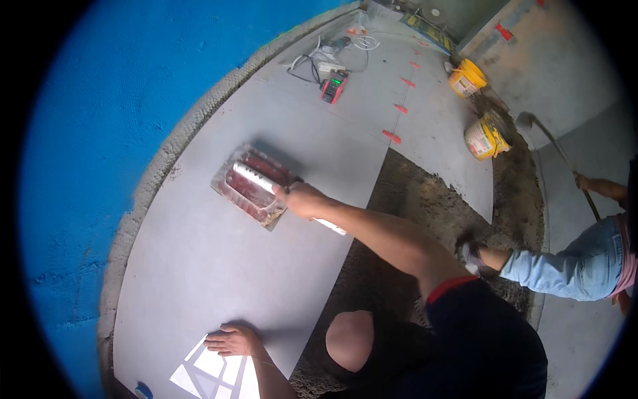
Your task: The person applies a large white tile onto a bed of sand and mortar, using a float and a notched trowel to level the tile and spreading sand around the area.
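My right hand (304, 200) is closed around the silver handle of a square trowel-like tool (247, 207). The tool has a wide, smeared base plate and a dark red middle, and it rests on a large grey floor tile (199, 266). A pale end of the handle shows past my wrist. Lower down, my left hand (234, 341) lies flat on the same tile, palm down, fingers stretched to the left beside a bright patch of light. A bare knee (349, 340) shows near the bottom.
Rough grey mortar (402, 199) borders the tile. Red clips (391, 137) line a joint. A red-and-black device (334, 86) and cables lie farther up. Yellow buckets (486, 136) stand right, near another person (565, 269) holding a long-handled tool (558, 147). A blue wall (100, 133) runs along the left.
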A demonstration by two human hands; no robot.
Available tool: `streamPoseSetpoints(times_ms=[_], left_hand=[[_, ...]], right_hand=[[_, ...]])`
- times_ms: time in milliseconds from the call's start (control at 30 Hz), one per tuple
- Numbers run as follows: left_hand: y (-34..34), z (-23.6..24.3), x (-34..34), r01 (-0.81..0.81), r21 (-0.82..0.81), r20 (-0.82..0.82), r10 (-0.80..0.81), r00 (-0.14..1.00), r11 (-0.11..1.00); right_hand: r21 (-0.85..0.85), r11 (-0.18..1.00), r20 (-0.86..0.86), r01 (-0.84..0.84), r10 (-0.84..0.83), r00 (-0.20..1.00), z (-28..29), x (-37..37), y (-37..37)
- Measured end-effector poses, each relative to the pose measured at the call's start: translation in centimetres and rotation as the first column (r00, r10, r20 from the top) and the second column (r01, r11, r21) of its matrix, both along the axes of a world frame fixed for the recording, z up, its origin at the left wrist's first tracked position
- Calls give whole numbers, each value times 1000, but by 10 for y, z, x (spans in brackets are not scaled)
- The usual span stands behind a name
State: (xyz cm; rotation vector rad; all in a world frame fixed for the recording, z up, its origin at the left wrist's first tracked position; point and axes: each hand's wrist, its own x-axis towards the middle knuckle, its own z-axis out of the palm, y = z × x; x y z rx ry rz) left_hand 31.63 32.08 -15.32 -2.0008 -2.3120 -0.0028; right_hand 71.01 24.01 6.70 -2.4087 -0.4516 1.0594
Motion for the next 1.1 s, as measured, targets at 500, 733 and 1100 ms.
streamPoseSetpoints(times_ms=[500, 733, 1100], left_hand=[[17, 22, 16, -26, -27, 29, 27, 999, 999], [13, 34, 30, 6, -90, 103, 4, 995, 996], [11, 36, 40, 60, -83, 66, -54, 996, 995]], right_hand=[[89, 985, -3, 148, -149, 989, -80, 13, 61], [150, 986, -108, 70, -54, 993, -45, 42, 73], [171, 985, 396, -27, -44, 917, -85, 31, 53]])
